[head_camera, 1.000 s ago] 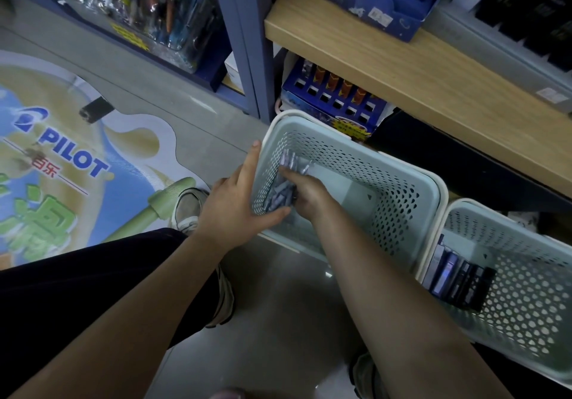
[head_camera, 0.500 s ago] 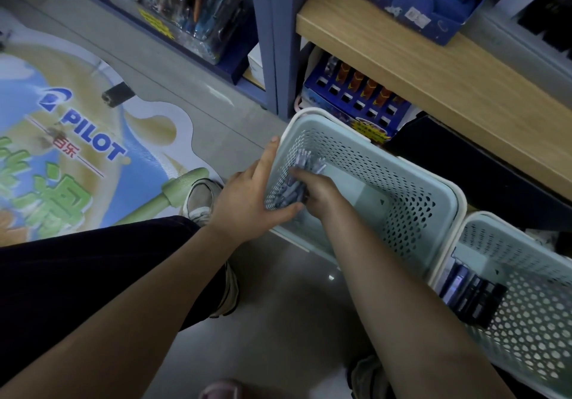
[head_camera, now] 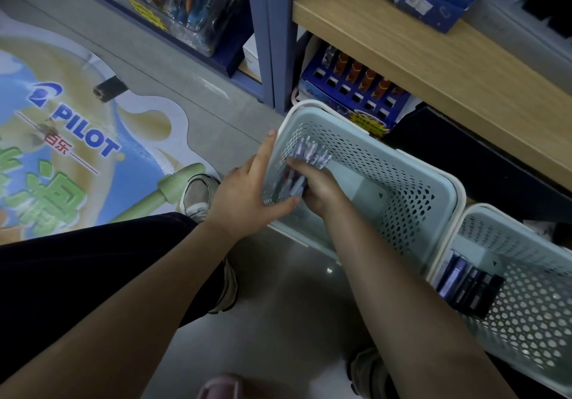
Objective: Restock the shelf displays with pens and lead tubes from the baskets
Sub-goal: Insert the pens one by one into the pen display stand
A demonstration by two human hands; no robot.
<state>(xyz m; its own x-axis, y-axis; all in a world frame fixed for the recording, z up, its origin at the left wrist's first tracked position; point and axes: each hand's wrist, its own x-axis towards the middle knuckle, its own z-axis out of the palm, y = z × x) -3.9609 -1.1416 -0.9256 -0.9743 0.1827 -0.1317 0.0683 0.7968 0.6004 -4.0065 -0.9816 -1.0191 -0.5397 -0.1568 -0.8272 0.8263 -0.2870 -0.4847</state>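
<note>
While the right hand [head_camera: 318, 186] reaches down into the left basket [head_camera: 433, 188], its fingers [head_camera: 297, 163] are curled round a bundle of pens [head_camera: 309, 158] lying against the basket's left wall. The left hand [head_camera: 244, 196] rests flat on the outside of that same wall, fingers straight, index finger pointing up toward the rim and thumb stretched along the lower edge; it holds nothing. The pens are light-coloured with purple-grey bodies, caps pointing away from the person. Both baskets stand on the floor, touching side by side below a wooden shelf [head_camera: 433, 67]. The right basket [head_camera: 526, 305] holds several dark boxes [head_camera: 467, 287] stacked against its left wall. Behind the left basket, under the shelf, sits a blue display box [head_camera: 356, 89] with rows of slots, some filled with orange-brown items. A floor sticker [head_camera: 77, 138] reading PILOT lies to the left, and one shoe [head_camera: 195, 194] shows beside the left hand.
</note>
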